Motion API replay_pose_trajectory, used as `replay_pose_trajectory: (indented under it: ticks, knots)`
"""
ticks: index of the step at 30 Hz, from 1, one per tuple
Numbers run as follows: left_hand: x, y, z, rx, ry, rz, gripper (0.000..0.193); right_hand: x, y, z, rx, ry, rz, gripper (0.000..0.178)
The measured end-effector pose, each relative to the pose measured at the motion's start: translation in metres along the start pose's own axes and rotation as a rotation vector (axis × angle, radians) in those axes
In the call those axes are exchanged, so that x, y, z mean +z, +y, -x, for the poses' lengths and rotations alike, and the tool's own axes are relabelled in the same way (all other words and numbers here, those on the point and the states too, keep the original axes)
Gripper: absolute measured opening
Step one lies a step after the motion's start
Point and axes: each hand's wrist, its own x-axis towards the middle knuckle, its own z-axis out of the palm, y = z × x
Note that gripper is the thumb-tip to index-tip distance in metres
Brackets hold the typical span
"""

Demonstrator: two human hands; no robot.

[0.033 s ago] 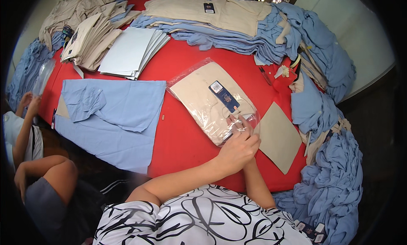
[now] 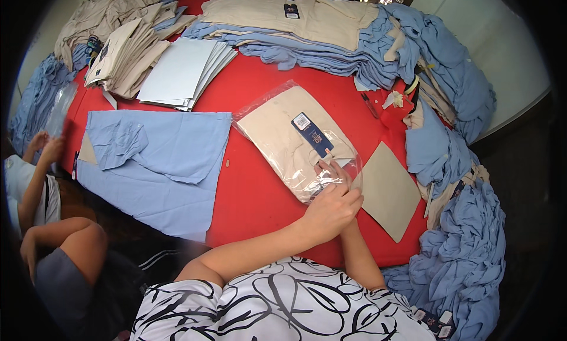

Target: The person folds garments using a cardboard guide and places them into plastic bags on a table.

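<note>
A folded beige garment (image 2: 277,125) lies inside a clear plastic bag (image 2: 345,190) on the red table. A dark blue hang tag (image 2: 313,134) with a white label rests on the garment. My left hand (image 2: 333,208) is closed on the bag's near edge, fingers pinched together. Reaching in beneath it, my right hand (image 2: 332,173) is inside the bag, its fingers stretched out over the near end of the garment. Part of the right hand is hidden behind the left. Beside the bag lies a grey-brown card sheet (image 2: 390,190).
Left of the bag, a light blue garment (image 2: 159,164) is spread out. White card sheets (image 2: 177,69) and folded beige garments (image 2: 121,54) are stacked beyond it. Blue garments (image 2: 460,252) heap along the right edge. Small scissors (image 2: 370,105) lie far right. A co-worker's hands (image 2: 47,146) handle clear plastic.
The co-worker's hands at the far left have shifted slightly. My own hands and the bag show almost no movement.
</note>
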Motion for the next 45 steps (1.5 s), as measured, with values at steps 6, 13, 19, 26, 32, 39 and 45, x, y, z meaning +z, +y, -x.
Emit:
replay_pose_trajectory:
  ticks: [6,13,19,26,32,39,45]
  knots:
    - [-0.025,-0.088,-0.013,-0.304,0.062,0.026,0.035,0.013,0.023,0.005,-0.088,0.020,0.021,0.041]
    - [-0.006,-0.186,0.000,-0.233,0.215,-0.200,0.035,0.015,0.028,-0.003,-0.064,0.116,-0.242,0.041]
    - [0.000,-0.188,-0.001,-0.312,0.292,-0.192,0.048,0.023,0.025,-0.017,0.007,0.156,-0.145,0.043]
    - [-0.013,-0.185,-0.006,-0.376,0.179,-0.023,0.051,0.018,0.014,-0.036,0.003,-0.081,0.037,0.055]
    - [-0.008,-0.188,-0.002,-0.316,0.172,-0.166,0.037,0.016,0.023,-0.038,-0.035,-0.076,-0.029,0.068]
    - [-0.008,-0.184,-0.005,-0.219,0.097,-0.202,0.035,0.018,0.027,-0.045,0.027,-0.151,-0.023,0.065]
    - [-0.008,-0.185,-0.005,-0.264,0.077,-0.235,0.038,0.010,0.028,-0.015,-0.071,-0.121,0.056,0.059]
